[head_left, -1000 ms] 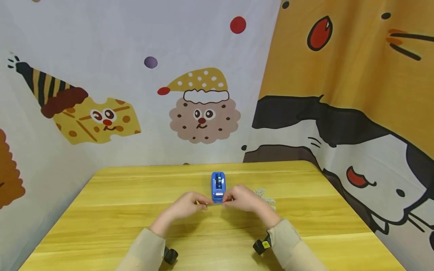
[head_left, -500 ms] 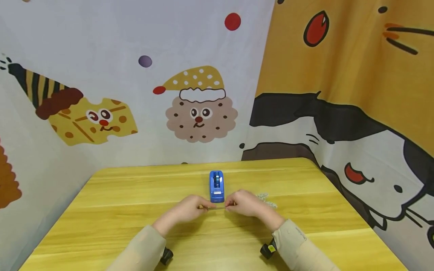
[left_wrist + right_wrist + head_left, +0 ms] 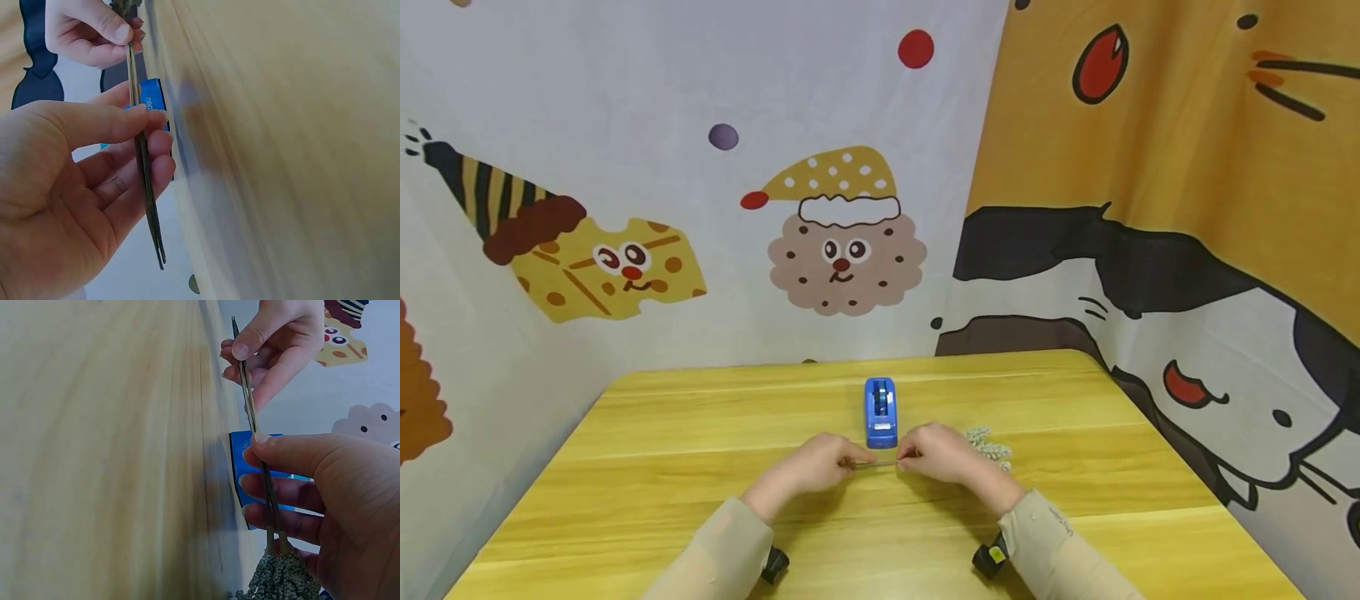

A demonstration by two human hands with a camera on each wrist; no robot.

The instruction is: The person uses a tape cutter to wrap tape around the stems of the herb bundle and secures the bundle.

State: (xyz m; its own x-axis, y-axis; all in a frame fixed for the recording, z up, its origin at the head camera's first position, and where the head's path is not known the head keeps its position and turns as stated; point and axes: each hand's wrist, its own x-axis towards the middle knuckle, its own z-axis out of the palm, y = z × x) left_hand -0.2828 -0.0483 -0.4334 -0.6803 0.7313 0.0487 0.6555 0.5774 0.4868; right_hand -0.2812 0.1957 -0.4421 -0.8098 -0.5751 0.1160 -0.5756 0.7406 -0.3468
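Thin, dark stems (image 3: 145, 172) of dried-looking plant sprigs run between my two hands. In the head view, my left hand (image 3: 822, 463) pinches the stems toward their bare end with thumb and fingers. My right hand (image 3: 938, 454) pinches them nearer the flowering end. Grey-green, beaded clusters (image 3: 281, 578) hang from that end and show beyond my right hand in the right wrist view. Just past the hands stands a blue tape dispenser (image 3: 881, 438), apart from both. The left wrist view shows two stem tips close together; the stems' exact number is unclear.
The yellow wood-grain table (image 3: 700, 425) spreads around the hands, its far edge near the dispenser. Behind it hangs a cartoon-printed white cloth (image 3: 670, 83), with an orange printed part at right. A dark wrist camera (image 3: 989, 560) sits below each sleeve.
Both hands have drawn back slightly from the dispenser, still holding the stems. A little more of the stems shows between them. The head view has shifted slightly.
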